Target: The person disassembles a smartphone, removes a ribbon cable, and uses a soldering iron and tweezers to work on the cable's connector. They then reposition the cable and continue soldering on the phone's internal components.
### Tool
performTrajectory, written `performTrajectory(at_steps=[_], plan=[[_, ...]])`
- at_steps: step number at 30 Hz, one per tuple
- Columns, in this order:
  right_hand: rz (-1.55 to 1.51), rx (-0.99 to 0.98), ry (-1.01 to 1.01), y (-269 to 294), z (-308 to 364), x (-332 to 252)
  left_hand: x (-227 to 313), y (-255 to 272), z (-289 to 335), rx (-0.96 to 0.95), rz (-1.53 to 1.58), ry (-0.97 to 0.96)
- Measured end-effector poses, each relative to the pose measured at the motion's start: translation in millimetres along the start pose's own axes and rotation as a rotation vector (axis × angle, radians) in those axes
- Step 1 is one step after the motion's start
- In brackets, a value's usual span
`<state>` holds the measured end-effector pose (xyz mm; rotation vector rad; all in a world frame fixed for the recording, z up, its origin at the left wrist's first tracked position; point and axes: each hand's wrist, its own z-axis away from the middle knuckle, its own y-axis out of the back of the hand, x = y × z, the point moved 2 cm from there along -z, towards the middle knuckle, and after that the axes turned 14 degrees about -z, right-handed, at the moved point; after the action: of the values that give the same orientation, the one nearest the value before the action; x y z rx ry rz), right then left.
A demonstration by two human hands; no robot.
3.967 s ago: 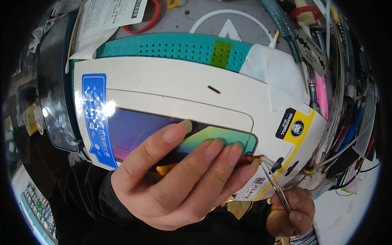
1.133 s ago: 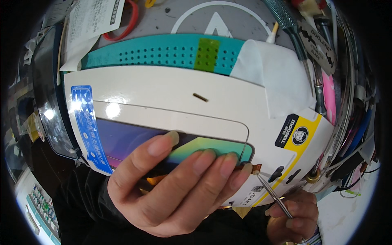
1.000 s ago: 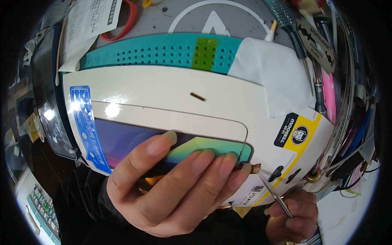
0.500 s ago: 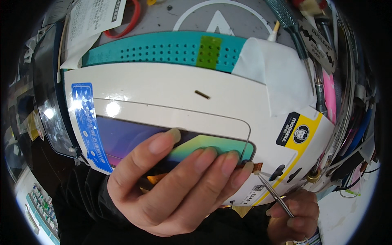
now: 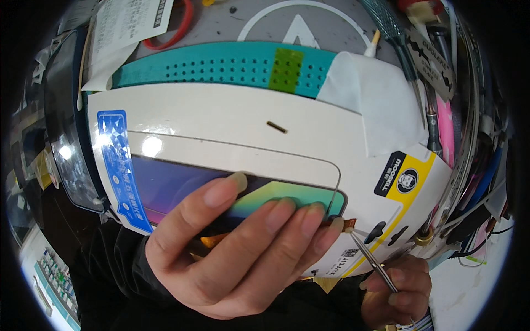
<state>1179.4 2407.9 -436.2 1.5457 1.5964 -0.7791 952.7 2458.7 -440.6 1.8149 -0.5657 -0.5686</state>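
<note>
My left hand (image 5: pixel 243 259) reaches over a white package (image 5: pixel 193 110) printed with a colourful phone. Its fingers are bent close together over an orange-brown flex cable; the cable's small end (image 5: pixel 350 224) sticks out past the fingertips. Another orange piece (image 5: pixel 212 241) shows between the thumb side and the other fingers; whether both belong to one part is hidden. In my right hand (image 5: pixel 400 292), at lower right, thin metal tweezers (image 5: pixel 375 265) are gripped. Their tips meet the cable's end or lie right beside it. A tiny dark strip (image 5: pixel 277 127) lies on the package above the printed phone.
Behind the package runs a teal perforated mat edge (image 5: pixel 221 66), with a white wipe (image 5: pixel 370 99) at its right end. A razor blade (image 5: pixel 430 63), a pointed tool (image 5: pixel 395 38) and other tools crowd the right. A dark glossy device (image 5: pixel 69 127) stands left.
Both hands keep nearly the same pose. The tweezer tips and the cable end have shifted very slightly, and the whole view has moved a little.
</note>
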Motion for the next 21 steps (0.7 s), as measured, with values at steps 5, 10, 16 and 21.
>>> performTrajectory(at_steps=[5, 10, 16, 21], plan=[[0.065, -0.005, -0.051, -1.7, -0.2, -2.6, -0.5, 0.1, 0.4, 0.006, 0.012, -0.002], [0.09, 0.006, -0.056, -1.9, 0.5, -3.8, 0.6, -0.9, 0.5, 0.021, 0.019, 0.008], [0.058, 0.005, -0.058, -0.8, 0.2, -3.2, 0.5, -1.4, 0.3, 0.027, 0.022, 0.01], [-0.01, 0.008, -0.054, -1.2, 1.0, -0.5, 1.3, -1.2, 0.2, 0.028, 0.027, 0.026]])
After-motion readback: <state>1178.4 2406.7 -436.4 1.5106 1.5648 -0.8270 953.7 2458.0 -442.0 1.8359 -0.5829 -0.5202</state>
